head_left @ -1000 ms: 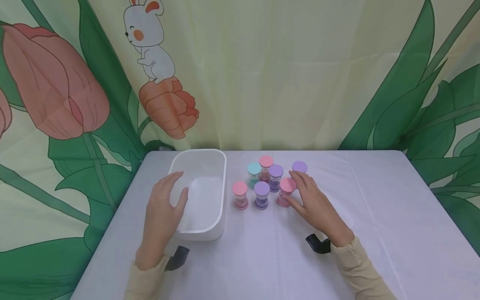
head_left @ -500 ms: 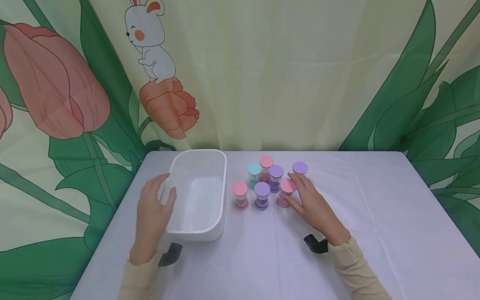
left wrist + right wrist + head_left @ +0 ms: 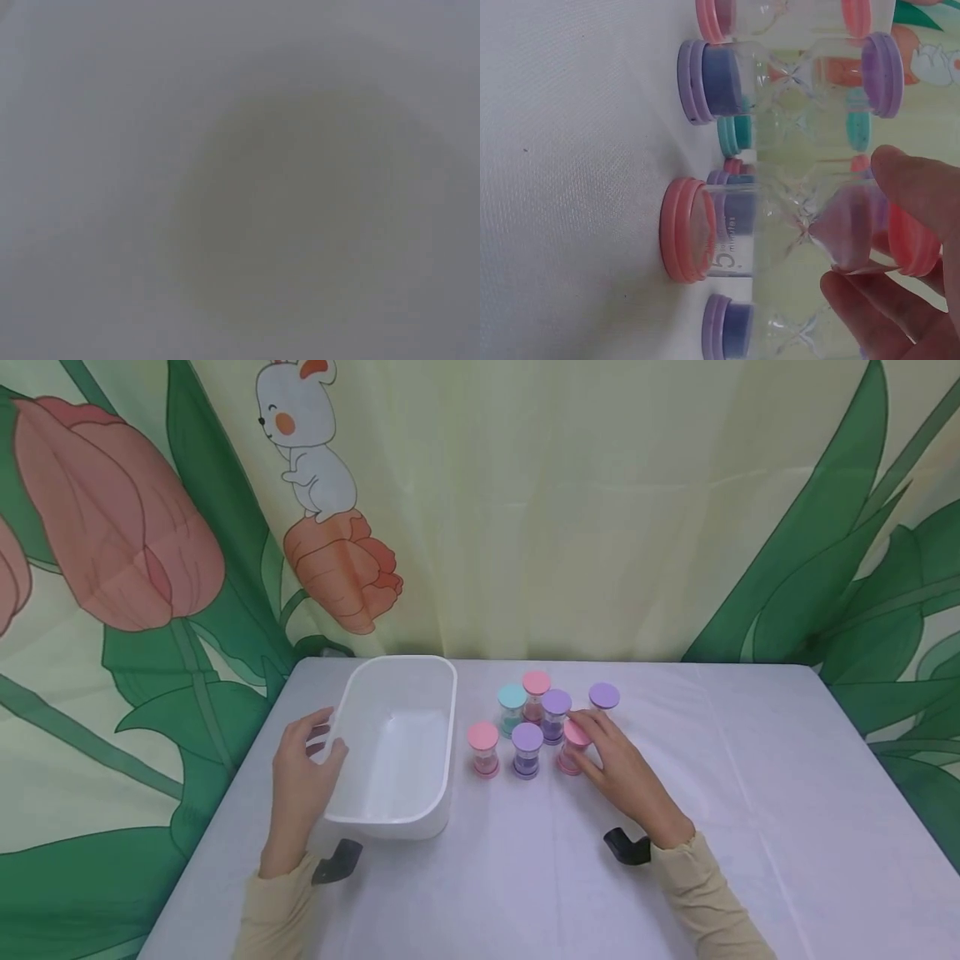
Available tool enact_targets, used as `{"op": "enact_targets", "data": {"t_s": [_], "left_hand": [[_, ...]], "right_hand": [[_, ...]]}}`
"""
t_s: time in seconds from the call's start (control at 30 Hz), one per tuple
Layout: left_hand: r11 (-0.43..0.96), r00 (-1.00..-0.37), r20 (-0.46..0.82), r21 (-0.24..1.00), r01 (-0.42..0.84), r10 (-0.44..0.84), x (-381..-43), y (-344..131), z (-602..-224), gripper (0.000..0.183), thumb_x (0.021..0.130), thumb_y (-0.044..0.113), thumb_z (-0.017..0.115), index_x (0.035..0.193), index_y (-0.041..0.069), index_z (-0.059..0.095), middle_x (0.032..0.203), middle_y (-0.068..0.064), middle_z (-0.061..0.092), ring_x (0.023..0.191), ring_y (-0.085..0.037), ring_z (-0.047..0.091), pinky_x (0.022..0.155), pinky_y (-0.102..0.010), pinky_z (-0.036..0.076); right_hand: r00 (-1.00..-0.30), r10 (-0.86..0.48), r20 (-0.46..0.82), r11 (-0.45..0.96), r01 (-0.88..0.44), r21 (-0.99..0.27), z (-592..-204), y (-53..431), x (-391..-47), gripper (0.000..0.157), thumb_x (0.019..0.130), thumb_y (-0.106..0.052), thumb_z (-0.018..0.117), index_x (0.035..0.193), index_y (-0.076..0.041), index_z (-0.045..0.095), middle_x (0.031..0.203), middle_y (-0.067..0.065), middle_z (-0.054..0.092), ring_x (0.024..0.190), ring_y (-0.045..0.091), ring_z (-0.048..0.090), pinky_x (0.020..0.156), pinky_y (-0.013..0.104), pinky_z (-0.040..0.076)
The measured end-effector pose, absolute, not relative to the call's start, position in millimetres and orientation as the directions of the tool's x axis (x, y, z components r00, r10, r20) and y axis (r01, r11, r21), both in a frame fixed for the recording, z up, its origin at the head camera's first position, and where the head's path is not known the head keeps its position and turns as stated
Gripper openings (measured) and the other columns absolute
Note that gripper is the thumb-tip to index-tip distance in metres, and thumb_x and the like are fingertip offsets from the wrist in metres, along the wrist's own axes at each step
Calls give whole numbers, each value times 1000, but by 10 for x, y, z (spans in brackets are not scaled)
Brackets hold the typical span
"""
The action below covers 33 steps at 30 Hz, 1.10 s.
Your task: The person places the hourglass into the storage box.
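A pink-capped hourglass (image 3: 574,748) stands upright on the table, and my right hand (image 3: 626,777) pinches its top cap between thumb and fingers. In the right wrist view this hourglass (image 3: 739,232) appears sideways, with pink sand in the bulb by the fingers and "5 minutes" printed on the other end. My left hand (image 3: 303,772) lies at the left side of a white plastic bin (image 3: 431,814), loosely bent, with its thumb and fingertips right at the rim. The left wrist view is a grey blur.
Around the gripped hourglass stand other hourglasses: a purple one (image 3: 527,752) and a pink one (image 3: 483,750) in front, a teal one (image 3: 512,706) and several more behind. A white cloth (image 3: 525,877) covers the table. A printed curtain (image 3: 562,527) hangs behind.
My left hand has moved left from over the bin to its left rim, its fingers bending more. My right hand has closed in on the pink hourglass's cap.
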<state>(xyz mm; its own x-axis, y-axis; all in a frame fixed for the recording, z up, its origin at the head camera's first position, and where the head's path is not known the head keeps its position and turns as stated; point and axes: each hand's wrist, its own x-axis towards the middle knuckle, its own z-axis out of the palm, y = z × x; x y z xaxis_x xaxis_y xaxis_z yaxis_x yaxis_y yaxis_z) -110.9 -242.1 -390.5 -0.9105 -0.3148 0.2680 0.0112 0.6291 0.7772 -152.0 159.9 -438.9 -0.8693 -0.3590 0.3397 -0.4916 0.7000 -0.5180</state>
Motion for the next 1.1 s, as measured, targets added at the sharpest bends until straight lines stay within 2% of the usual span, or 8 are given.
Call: {"op": "enact_targets", "data": {"t_s": [0.17, 0.4, 0.63, 0.87, 1.1], "left_hand": [[583, -915, 214, 812, -27, -342, -1117, -2428, -3930, 44, 94, 5, 56, 138, 7, 54, 133, -19, 55, 124, -39, 55, 102, -56, 47], [539, -910, 149, 837, -92, -387, -1116, -2416, -3944, 44, 96, 7, 52, 140, 10, 53, 137, -16, 57, 127, -35, 54, 103, -55, 47], [500, -900, 109, 856, -131, -423, -1121, -2412, -3956, 41, 97, 10, 51, 138, 12, 56, 135, -15, 60, 125, -32, 56, 101, -53, 49], [386, -902, -46, 893, -230, -429, -1092, -2431, -3920, 43, 100, 19, 47, 143, 20, 53, 141, -7, 56, 118, -29, 63, 92, -45, 56], [308, -907, -101, 920, -242, -409, -1090, -2426, -3933, 45, 101, 23, 46, 146, 22, 49, 145, -6, 53, 122, -29, 61, 90, -38, 58]], "right_hand": [[-881, -341, 327, 686, -471, -554, -4393, 1602, -1529, 57, 89, -15, 75, 140, -8, 52, 133, 10, 52, 125, 30, 54, 106, 52, 44], [-901, -313, 302, 647, -435, -627, -4399, 1601, -1548, 56, 86, -10, 76, 139, -8, 55, 125, 10, 54, 114, 27, 60, 94, 45, 55], [-912, -293, 285, 586, -408, -700, -4410, 1615, -1577, 58, 85, -4, 76, 138, -7, 55, 127, 13, 55, 116, 28, 58, 91, 45, 56], [-905, -300, 300, 550, -421, -721, -4427, 1631, -1601, 57, 83, -2, 77, 137, -7, 57, 125, 12, 57, 115, 27, 59, 90, 43, 57], [-901, -293, 319, 544, -431, -720, -4434, 1642, -1612, 58, 82, -2, 78, 135, -7, 58, 123, 12, 58, 111, 27, 60, 89, 43, 57]]}}
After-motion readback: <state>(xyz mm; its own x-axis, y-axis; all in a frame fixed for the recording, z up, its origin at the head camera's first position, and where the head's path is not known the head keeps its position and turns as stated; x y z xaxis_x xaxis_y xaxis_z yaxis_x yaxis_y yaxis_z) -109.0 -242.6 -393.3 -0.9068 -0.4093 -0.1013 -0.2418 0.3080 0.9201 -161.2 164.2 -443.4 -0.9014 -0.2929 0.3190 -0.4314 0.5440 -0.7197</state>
